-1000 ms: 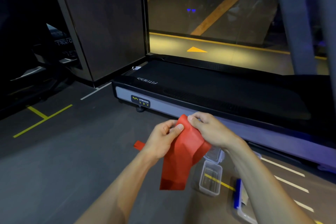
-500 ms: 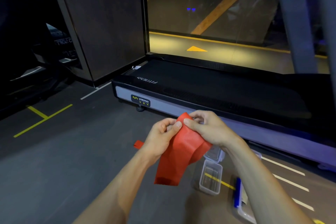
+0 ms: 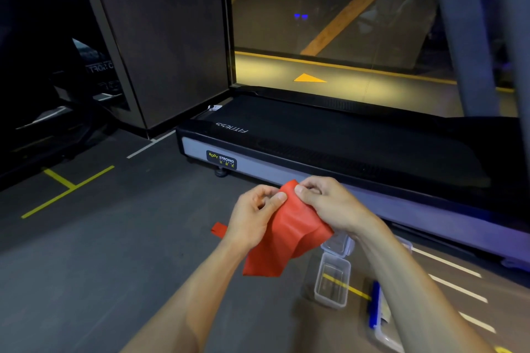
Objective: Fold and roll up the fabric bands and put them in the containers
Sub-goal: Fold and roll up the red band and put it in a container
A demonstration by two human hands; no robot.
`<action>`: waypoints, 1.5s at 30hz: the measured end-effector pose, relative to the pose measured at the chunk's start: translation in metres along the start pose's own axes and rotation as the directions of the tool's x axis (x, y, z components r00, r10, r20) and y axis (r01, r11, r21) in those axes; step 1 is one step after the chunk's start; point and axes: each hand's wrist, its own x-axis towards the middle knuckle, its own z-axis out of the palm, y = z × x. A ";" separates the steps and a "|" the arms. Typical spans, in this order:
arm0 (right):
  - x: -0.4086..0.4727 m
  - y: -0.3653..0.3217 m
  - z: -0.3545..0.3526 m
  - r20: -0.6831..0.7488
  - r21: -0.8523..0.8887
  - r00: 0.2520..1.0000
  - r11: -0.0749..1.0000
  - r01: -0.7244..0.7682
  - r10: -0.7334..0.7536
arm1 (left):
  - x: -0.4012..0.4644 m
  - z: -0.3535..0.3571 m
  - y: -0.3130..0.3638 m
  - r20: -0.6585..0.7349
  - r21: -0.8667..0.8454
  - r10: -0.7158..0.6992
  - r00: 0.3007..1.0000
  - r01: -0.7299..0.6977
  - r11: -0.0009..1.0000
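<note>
Shorter now, the hanging red stretchy fabric band (image 3: 282, 241) gathers upward; left hand (image 3: 252, 216) and right hand (image 3: 329, 203) pinch its top, fingers clamped, to fold it.

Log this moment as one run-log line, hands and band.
stage: folding | left hand: pinches red band top | right hand: pinches top | band: hanging, unrolled | clear container: open on floor

The fabric band (image 3: 286, 232) is pinched at its upper edge between the left hand (image 3: 252, 218) and the right hand (image 3: 329, 203), its remainder hung below the grip. A second band (image 3: 218, 229) is seen left of the grip, on the floor (image 3: 100, 266). Two containers (image 3: 332, 281) are placed below and right of it, a treadmill (image 3: 344, 146) beyond it.
</note>
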 end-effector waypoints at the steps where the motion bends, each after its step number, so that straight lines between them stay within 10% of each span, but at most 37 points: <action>1: 0.000 0.001 0.000 0.009 -0.039 1.000 0.999 0.006 -0.006 | 0.000 0.000 0.000 -0.014 0.003 -0.004 1.000 0.004 1.000; 7: -0.004 0.001 0.002 0.126 0.032 0.992 0.999 0.014 -0.017 | -0.002 0.001 0.001 -0.034 0.031 0.008 0.999 -0.007 1.000; 21: 0.000 0.008 -0.006 -0.079 0.107 0.997 0.994 -0.001 0.010 | -0.005 -0.001 0.008 0.112 0.052 -0.018 0.994 0.013 0.999; 34: -0.003 0.005 -0.002 0.127 0.074 0.990 0.995 -0.066 0.056 | -0.004 0.002 0.009 0.032 0.124 -0.005 0.999 0.001 0.992; 45: -0.001 0.010 -0.010 0.036 -0.026 0.999 0.999 0.033 -0.032 | -0.010 0.002 0.014 0.266 0.013 -0.061 0.962 0.060 0.998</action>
